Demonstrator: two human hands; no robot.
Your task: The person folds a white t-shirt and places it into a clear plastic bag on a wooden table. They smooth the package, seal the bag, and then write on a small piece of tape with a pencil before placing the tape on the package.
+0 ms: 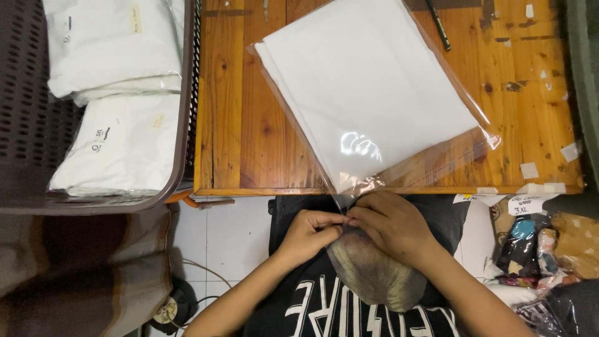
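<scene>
Both hands meet just below the near edge of the wooden table, right in front of the person's dark printed shirt. The left hand has its fingers curled in tight, thumb and forefinger pressed together on the overhanging corner of the clear plastic bag where it droops off the table edge. The right hand comes in from the other side, knuckles up, its fingertips closed against the same bit of film, touching the left hand's fingertips (the exact pinch is hidden under the knuckles, so how much film each one has I cannot tell). Neither hand is spread at all; both are bunched on that small flap.

The bag itself lies flat and slantwise on the table, with a folded white garment inside it filling most of the sleeve, and only the near corner hangs past the edge into the hands. A dark pen lies on the wood beyond the bag's far side, well apart from the hands. Off to the person's left a brown perforated basket holds more bagged white garments, stacked. Scraps of white tape dot the table's right end.
</scene>
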